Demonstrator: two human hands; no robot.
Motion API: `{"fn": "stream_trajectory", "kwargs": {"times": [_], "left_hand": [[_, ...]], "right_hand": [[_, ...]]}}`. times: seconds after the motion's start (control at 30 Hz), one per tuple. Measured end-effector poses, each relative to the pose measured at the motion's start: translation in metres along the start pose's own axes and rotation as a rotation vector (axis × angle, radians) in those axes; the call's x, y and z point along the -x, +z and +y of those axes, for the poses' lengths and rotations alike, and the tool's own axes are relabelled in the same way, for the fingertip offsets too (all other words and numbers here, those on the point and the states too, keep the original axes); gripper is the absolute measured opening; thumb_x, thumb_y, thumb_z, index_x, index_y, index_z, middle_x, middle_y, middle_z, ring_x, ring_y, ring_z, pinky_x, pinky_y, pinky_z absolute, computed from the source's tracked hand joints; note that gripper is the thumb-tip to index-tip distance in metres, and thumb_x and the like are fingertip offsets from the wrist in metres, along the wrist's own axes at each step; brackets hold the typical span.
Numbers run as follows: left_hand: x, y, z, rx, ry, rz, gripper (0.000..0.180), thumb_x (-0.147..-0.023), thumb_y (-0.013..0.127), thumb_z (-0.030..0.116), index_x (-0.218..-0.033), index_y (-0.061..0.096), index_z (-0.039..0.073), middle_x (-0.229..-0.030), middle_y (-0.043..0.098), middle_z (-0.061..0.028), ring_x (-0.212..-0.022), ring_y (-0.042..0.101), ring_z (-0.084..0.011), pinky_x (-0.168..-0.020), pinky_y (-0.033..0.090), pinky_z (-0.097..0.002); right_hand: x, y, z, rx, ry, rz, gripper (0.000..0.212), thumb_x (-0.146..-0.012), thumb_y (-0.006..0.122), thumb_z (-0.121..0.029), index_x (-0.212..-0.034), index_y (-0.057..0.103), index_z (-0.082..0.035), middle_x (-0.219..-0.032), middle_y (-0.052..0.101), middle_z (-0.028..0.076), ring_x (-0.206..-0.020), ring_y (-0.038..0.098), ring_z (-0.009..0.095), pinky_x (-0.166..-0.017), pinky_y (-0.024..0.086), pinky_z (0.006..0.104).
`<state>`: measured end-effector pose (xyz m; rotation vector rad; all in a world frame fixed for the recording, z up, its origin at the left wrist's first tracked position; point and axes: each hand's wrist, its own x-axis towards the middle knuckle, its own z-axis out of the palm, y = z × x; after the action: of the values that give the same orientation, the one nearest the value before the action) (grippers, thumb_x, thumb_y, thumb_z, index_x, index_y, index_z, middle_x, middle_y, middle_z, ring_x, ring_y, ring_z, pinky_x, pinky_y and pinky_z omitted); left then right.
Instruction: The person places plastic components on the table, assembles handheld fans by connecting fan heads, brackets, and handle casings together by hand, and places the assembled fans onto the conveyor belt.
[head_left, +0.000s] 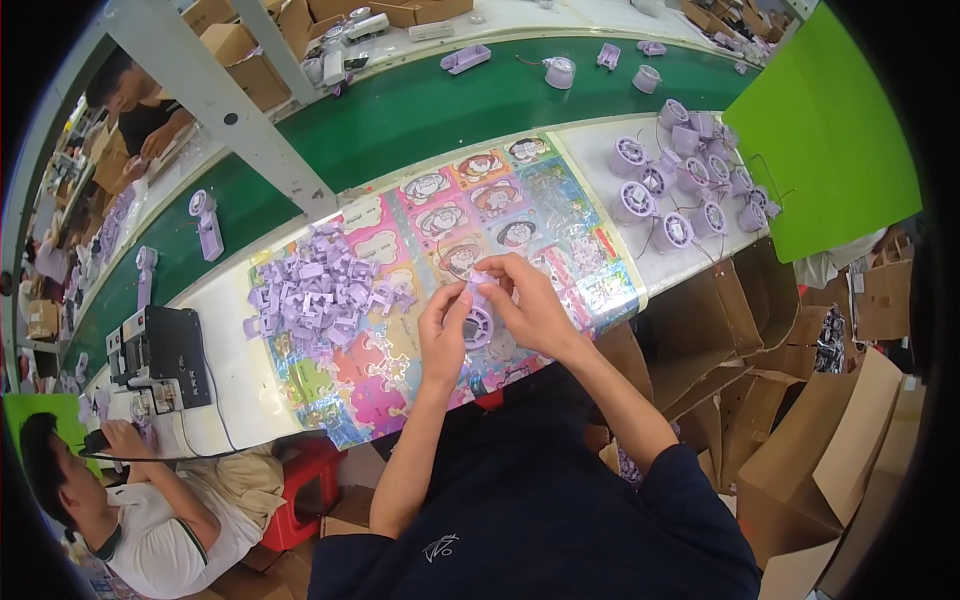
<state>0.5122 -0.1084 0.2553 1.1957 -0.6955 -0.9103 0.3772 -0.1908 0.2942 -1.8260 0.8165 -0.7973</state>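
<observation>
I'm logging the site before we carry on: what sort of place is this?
Probably a factory assembly line: a green conveyor belt bears purple parts, a heap of purple pieces lies on the worktable, and a co-worker sits at the left.

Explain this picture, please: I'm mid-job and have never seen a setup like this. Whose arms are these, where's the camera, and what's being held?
There is no machine arm: these are a person's own bare left hand and right hand. The picture comes from a wide fisheye camera on that person's head, looking down, so straight edges bend. The fingers of both hands hold a lilac part with a round end, over a colourful printed sheet on a white table. Left of the hands lies a heap of small lilac pieces; to the right, a cluster of round lilac parts. Beyond is a green belt. A co-worker sits at lower left.
</observation>
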Motion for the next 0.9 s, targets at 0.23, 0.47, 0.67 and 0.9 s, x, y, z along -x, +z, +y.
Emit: {"fn": "stream_trajectory", "kwargs": {"times": [0.23, 0.47, 0.67, 0.9], "left_hand": [[-0.011, -0.004, -0.008, 0.104, 0.090, -0.026, 0.005, -0.096, 0.066, 0.002, -0.096, 0.064, -0.003, -0.098, 0.061, -0.0038, -0.093, 0.057, -0.0098, -0.085, 0.046, -0.0246], [-0.043, -0.006, -0.016, 0.030, 0.160, -0.052, 0.007, -0.094, 0.067, 0.001, -0.091, 0.062, -0.002, -0.093, 0.060, -0.0034, -0.086, 0.056, -0.0106, -0.082, 0.045, -0.0245], [-0.054, -0.003, -0.024, -0.328, 0.503, 0.031, 0.010, -0.088, 0.069, 0.005, -0.092, 0.065, -0.002, -0.092, 0.067, -0.0133, -0.087, 0.065, -0.0257, -0.081, 0.051, -0.0341], [-0.051, 0.004, -0.014, -0.390, 0.467, 0.058, 0.008, -0.087, 0.068, 0.005, -0.092, 0.067, -0.002, -0.092, 0.068, -0.0143, -0.086, 0.069, -0.0288, -0.079, 0.053, -0.0349]], "right_hand": [[0.001, -0.001, -0.007, 0.057, -0.055, -0.026, 0.026, -0.097, 0.065, -0.009, -0.119, 0.064, 0.004, -0.100, 0.068, 0.013, -0.082, 0.062, 0.018, -0.075, 0.051, 0.0319], [-0.028, -0.006, 0.010, 0.014, 0.087, -0.093, 0.029, -0.099, 0.066, -0.016, -0.121, 0.066, 0.003, -0.098, 0.071, 0.010, -0.084, 0.064, 0.014, -0.077, 0.052, 0.0292], [-0.115, -0.021, 0.048, 0.181, -0.151, -0.069, 0.037, -0.094, 0.069, -0.022, -0.123, 0.066, 0.001, -0.100, 0.069, 0.014, -0.087, 0.067, 0.024, -0.081, 0.054, 0.0370], [-0.221, -0.024, 0.120, 0.705, -0.291, 0.137, 0.055, -0.091, 0.067, -0.026, -0.142, 0.055, -0.007, -0.142, 0.055, 0.023, -0.135, 0.047, 0.040, -0.113, 0.039, 0.0481]]}}
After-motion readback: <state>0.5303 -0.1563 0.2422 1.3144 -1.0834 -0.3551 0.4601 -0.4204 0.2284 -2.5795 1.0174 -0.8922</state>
